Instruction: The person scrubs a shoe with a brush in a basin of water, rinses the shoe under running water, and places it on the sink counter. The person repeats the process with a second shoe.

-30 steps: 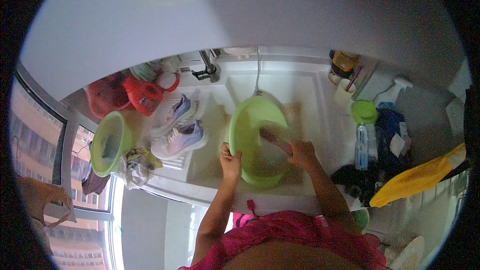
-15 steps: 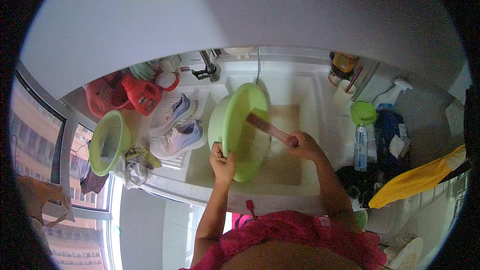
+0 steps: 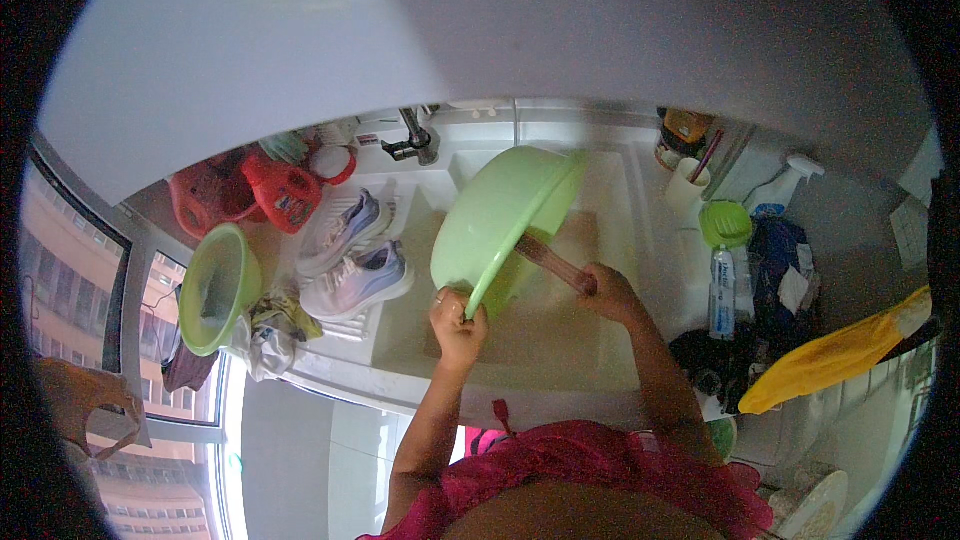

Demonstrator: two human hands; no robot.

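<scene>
- Left hand point(image 3: 459, 327) holds the near rim of a light-green round plastic basin point(image 3: 495, 205), fingers closed on it.
- Basin sits over the white rectangular sink point(image 3: 500, 370), tipped steeply, opening toward the right.
- Right hand point(image 3: 608, 295) is wrapped around the handle end of a brown long-handled brush point(image 3: 558, 266); brush head at the basin's opening, partly hidden by the rim.
- Pale white-and-lilac sneakers point(image 3: 358, 282) on the ribbed drainboard, left of sink.
- Dark metal faucet point(image 3: 415, 145) behind them, to the right.
</scene>
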